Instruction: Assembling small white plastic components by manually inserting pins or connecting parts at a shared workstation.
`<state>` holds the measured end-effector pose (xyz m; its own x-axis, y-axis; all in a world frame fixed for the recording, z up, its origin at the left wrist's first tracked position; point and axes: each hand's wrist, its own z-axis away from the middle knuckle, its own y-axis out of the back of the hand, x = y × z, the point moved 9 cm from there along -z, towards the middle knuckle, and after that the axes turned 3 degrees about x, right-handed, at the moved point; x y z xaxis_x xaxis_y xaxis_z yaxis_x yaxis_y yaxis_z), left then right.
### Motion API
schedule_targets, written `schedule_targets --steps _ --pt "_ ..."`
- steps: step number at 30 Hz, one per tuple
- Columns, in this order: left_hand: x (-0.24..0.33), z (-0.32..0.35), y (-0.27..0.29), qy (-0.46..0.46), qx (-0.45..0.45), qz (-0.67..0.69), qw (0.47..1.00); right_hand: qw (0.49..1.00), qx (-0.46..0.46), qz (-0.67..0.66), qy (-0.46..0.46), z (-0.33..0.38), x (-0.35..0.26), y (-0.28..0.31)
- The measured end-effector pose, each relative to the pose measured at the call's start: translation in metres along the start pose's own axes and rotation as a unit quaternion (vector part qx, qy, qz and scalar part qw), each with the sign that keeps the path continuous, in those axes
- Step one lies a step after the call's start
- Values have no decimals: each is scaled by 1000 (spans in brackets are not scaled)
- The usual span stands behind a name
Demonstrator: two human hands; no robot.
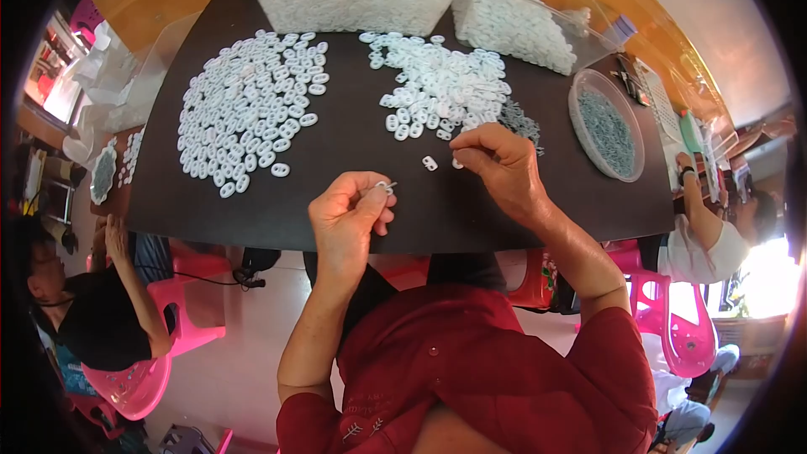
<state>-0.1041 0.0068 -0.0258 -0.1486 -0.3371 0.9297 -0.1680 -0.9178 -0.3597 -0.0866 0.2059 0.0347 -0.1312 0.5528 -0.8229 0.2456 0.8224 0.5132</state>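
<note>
My left hand (pixel 343 212) is closed in a pinch above the dark table's front edge. Between its thumb and forefinger sits a small white oval plastic piece (pixel 386 188), with a thin grey pin-like bit showing at it. My right hand (pixel 508 168) is at the near side of a heap of white oval two-holed pieces (pixel 445 84), thumb and forefinger drawn together; what they grip, if anything, is too small to make out. One white piece (pixel 457 164) shows just under those fingertips. Another loose white piece (pixel 429 164) lies between my hands. Small grey metal parts (pixel 521 124) are heaped beside my right hand.
A wide spread of white pieces (pixel 244 105) covers the table's left side. Two clear bins (pixel 269 17) (pixel 588 55) of white pieces stand at the back. A round tub (pixel 639 147) of grey parts is at right. People sit at either side, near pink stools (pixel 139 382).
</note>
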Motion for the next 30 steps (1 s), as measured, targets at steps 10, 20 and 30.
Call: schedule_targets --steps 10,20,30 --pt "2 -2 -2 1 -1 8 1000 897 2 332 293 18 -23 -11" --pt "1 -2 0 6 -2 13 1000 901 -20 296 316 17 -25 -16" --pt "19 -1 -22 -63 -10 48 997 979 -63 73 177 12 -53 -32"
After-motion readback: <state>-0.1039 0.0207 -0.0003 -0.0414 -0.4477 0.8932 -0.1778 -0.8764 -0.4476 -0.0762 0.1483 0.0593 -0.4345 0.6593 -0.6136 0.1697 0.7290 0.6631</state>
